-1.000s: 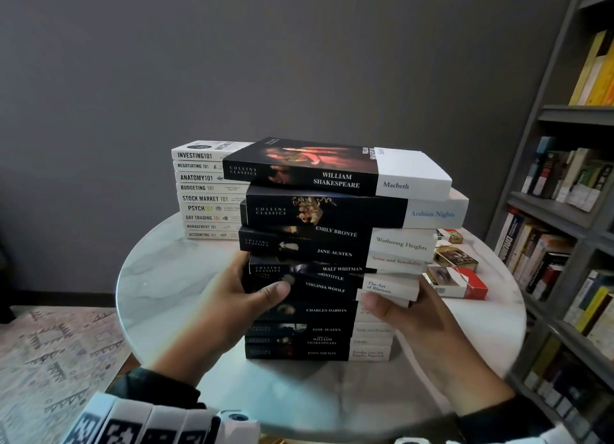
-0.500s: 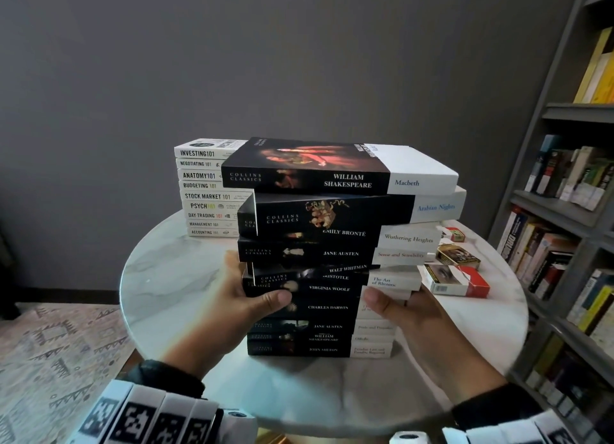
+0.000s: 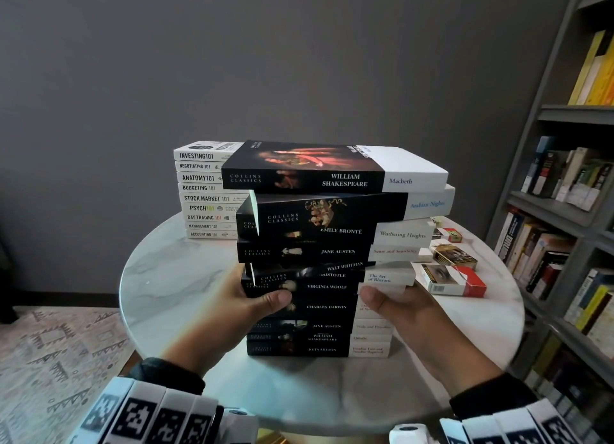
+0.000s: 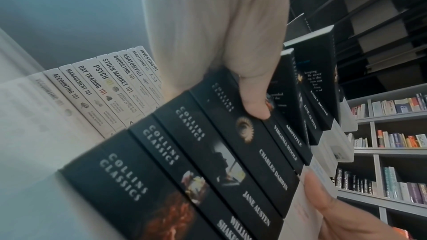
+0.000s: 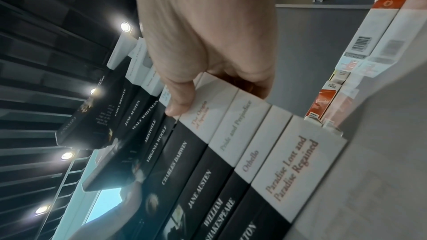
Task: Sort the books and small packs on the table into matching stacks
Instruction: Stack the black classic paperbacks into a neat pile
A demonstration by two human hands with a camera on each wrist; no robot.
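A tall, uneven stack of black-and-white Collins Classics books (image 3: 332, 251) stands in the middle of the round marble table (image 3: 172, 277). My left hand (image 3: 262, 300) grips its left end at the Woolf and Darwin level, thumb (image 4: 254, 101) on the black spines. At the same height my right hand (image 3: 382, 302) grips the right end, thumb (image 5: 180, 101) on the white part of the spines. The fingers of both hands are hidden behind the books. The upper books lie askew. Behind on the left is a neat white stack of "101" books (image 3: 206, 198).
Small packs lie on the table to the right of the stack: a red-and-white pack (image 3: 455, 279), a gold-and-black pack (image 3: 453, 256) and a small pack (image 3: 448, 234) further back. A full bookshelf (image 3: 564, 211) stands close at the right. A patterned rug (image 3: 50, 360) covers the floor on the left.
The upper books have twisted a little more out of line, Arabian Nights now showing its page edge at the left. Both hands stay on the stack's ends at about the same height.
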